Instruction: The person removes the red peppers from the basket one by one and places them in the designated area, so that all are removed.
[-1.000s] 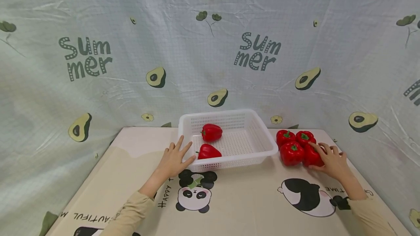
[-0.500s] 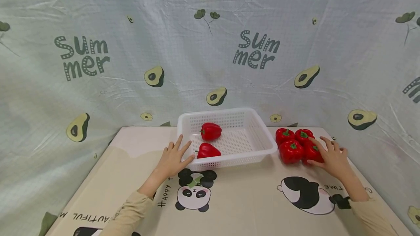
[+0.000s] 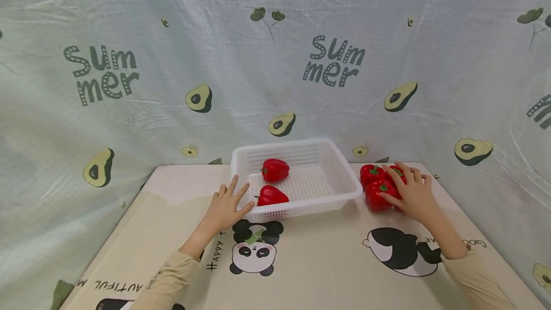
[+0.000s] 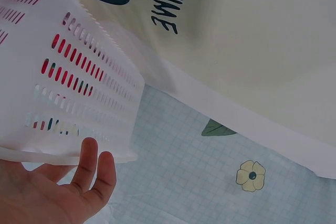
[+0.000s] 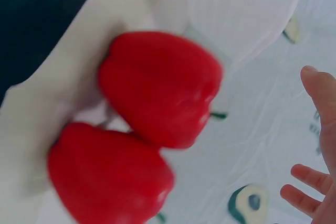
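My left hand [image 3: 224,208] rests on the left rim of a white slotted plastic basket [image 3: 310,203], fingers spread. In the left wrist view its fingers [image 4: 87,163] lie along the basket's rim. Two red bell peppers lie inside the basket, one toward the back [image 3: 275,170] and one at the front [image 3: 272,195]. To the right of the basket, my right hand [image 3: 415,199] hovers over a cluster of several red bell peppers [image 3: 379,196], partly hiding them. The right wrist view shows the hand [image 5: 325,140] with thumb and fingers spread wide, apart from two blurred peppers [image 5: 160,85].
A pale tablecloth [image 3: 318,257] printed with pandas and lettering covers the table. Behind it and at the sides hangs a light curtain [image 3: 241,61] with avocado prints, meeting the table's back edge close behind the basket.
My right hand has moved left and back, from the front-right pepper to above the cluster. The left hand stays on the basket rim. The head view has tilted slightly.
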### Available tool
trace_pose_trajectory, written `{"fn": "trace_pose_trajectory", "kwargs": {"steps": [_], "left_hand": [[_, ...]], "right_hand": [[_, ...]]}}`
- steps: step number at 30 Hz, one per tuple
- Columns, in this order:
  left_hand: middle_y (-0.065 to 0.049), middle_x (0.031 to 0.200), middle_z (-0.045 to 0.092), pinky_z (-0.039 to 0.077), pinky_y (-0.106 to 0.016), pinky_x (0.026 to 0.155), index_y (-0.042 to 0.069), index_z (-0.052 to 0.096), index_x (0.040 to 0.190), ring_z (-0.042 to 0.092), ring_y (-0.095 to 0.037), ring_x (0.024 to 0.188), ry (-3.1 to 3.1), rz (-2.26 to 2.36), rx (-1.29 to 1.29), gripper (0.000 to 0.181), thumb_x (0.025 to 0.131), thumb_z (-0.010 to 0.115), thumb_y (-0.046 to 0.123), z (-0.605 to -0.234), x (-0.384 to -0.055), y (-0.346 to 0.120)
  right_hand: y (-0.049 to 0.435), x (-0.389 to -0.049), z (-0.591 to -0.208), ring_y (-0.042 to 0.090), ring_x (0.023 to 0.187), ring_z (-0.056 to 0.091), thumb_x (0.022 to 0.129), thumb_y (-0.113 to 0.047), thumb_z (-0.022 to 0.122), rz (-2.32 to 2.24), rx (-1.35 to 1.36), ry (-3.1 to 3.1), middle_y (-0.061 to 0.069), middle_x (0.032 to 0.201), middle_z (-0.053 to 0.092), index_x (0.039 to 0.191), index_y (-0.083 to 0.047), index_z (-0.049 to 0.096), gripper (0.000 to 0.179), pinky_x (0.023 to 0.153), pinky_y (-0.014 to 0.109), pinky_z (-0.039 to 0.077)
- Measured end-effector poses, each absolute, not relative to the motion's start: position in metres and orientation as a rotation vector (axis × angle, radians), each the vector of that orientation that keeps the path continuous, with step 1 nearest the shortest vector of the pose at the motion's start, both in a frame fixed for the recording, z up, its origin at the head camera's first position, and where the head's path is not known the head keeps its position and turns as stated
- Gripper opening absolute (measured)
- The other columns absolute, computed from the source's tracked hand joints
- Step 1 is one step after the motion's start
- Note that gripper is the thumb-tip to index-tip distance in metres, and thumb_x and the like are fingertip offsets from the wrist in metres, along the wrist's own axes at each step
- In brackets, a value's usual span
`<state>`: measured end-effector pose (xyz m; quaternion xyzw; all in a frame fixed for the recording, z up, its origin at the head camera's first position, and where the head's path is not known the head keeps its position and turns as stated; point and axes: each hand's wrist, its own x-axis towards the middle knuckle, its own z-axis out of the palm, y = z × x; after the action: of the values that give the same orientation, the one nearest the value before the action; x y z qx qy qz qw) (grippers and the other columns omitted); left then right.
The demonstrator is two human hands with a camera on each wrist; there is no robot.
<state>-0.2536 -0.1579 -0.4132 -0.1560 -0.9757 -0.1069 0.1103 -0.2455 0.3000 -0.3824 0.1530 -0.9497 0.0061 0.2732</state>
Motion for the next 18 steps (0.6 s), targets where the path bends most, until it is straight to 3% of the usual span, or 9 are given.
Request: {"fn": "trace_pose_trajectory", "kwargs": {"steps": [18], "left_hand": [[-0.019,0.145,0.025,0.038,-0.052,0.085,0.017,0.041,0.134,0.040,-0.034,0.103,-2.857,-0.320,-0.461,0.060,0.085,0.046,0.051,-0.410,-0.250,-0.158]], "right_hand": [[0.234,-0.262,-0.362,0.037,0.110,0.038,0.072,-0.037,0.070,-0.020,0.738,-2.502,0.018,0.130,0.039,0.130,-0.015,0.038,0.070,0.084,0.056,0.032]]}}
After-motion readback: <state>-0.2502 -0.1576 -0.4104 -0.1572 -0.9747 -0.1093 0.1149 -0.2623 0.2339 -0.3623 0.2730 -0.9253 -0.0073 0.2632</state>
